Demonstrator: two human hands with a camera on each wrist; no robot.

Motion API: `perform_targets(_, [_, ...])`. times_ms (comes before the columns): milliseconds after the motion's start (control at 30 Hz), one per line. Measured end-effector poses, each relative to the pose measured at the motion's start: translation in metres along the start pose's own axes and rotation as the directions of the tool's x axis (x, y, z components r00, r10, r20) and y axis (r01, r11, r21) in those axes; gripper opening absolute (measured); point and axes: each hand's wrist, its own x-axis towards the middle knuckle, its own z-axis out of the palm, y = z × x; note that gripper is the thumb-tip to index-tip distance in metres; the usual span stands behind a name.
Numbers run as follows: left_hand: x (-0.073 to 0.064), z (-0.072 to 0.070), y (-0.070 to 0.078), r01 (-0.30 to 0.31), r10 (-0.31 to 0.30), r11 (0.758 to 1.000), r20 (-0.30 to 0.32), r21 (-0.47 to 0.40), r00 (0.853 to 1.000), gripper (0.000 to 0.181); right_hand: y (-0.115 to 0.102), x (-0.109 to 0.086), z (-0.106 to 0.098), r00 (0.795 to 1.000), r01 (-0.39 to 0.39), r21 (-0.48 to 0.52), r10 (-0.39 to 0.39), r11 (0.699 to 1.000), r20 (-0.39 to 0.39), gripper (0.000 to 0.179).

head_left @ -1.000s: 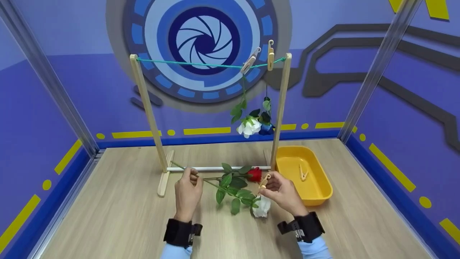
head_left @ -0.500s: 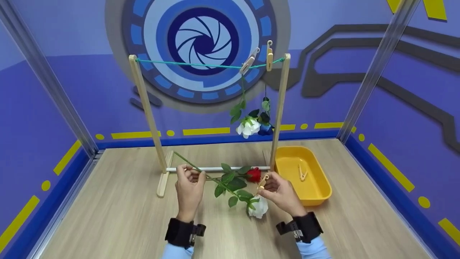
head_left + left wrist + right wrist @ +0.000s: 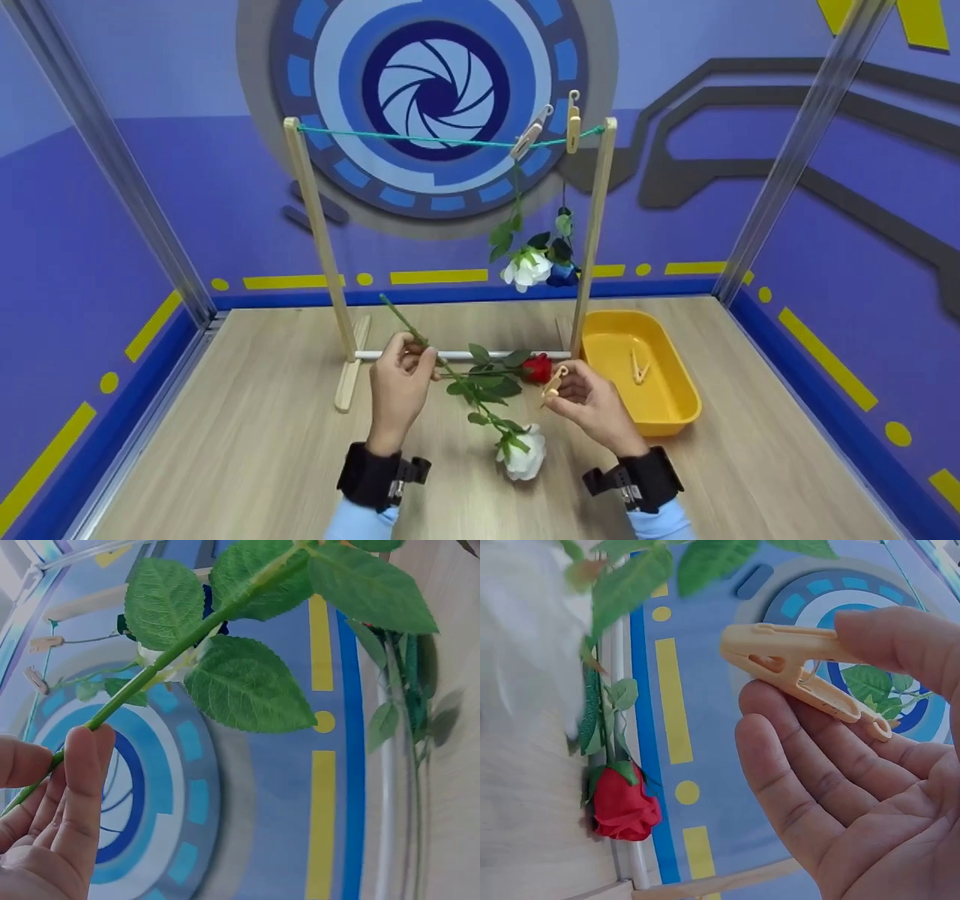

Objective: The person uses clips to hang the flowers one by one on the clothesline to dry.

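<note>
My left hand (image 3: 401, 390) pinches the green stem (image 3: 176, 649) of a white rose between thumb and fingers. The white rose (image 3: 523, 454) points down and toward the front, its stem end up behind the hand. My right hand (image 3: 596, 409) holds a pale orange clothespin (image 3: 795, 664) between thumb and fingers, with its jaws facing away from the palm. A red rose (image 3: 537, 368) lies on the table behind the white one, along the rack's white bar (image 3: 465, 355). In the right wrist view the red rose (image 3: 626, 802) shows beside the blurred white petals (image 3: 529, 637).
A wooden rack carries a green line (image 3: 420, 138). Two clothespins (image 3: 574, 124) sit on it at the right, above a hanging white rose (image 3: 527, 268) and blue rose (image 3: 562, 273). A yellow tray (image 3: 682, 409) with another clothespin (image 3: 639, 369) stands at right.
The left hand has raised and turned the white rose: its stem end has risen and its bloom has swung left and toward the front. The right hand still holds the clothespin.
</note>
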Motion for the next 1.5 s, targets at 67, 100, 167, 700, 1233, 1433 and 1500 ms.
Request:
perform_targets(67, [0.006,-0.002,0.007,-0.042,0.042,0.999,0.024,0.025,0.999,0.007,-0.004,0.003,-0.002,1.000,-0.002,0.003,0.002,1.000,0.008,0.039])
perform_targets(100, [0.009,-0.003,0.010,-0.066,0.064,0.997,0.038,0.039,0.997,0.007,-0.007,0.005,-0.003,1.000,-0.007,0.007,0.007,1.000,0.013,0.040])
perform_targets(167, [0.016,-0.004,0.018,-0.110,0.105,0.991,0.062,0.071,0.993,0.008,-0.013,0.010,-0.005,1.000,-0.009,0.009,0.009,1.000,0.027,0.041])
perform_targets(700, [0.069,0.002,0.054,-0.367,0.322,0.889,0.195,0.274,0.926,0.007,-0.075,0.071,-0.022,0.983,0.179,-0.094,-0.174,0.979,0.061,0.044])
perform_targets(1233, [0.122,0.017,0.068,-0.373,0.272,0.858,0.303,0.353,0.913,0.008,-0.143,0.145,-0.030,0.952,0.302,-0.148,-0.291,0.942,0.091,0.043])
perform_targets(1433, [0.140,0.023,0.067,-0.324,0.221,0.871,0.295,0.369,0.930,0.008,-0.164,0.172,-0.032,0.944,0.330,-0.156,-0.329,0.931,0.033,0.039])
perform_targets(1500, [0.146,0.025,0.068,-0.302,0.192,0.875,0.301,0.378,0.934,0.009,-0.172,0.182,-0.033,0.941,0.335,-0.169,-0.338,0.927,0.014,0.038])
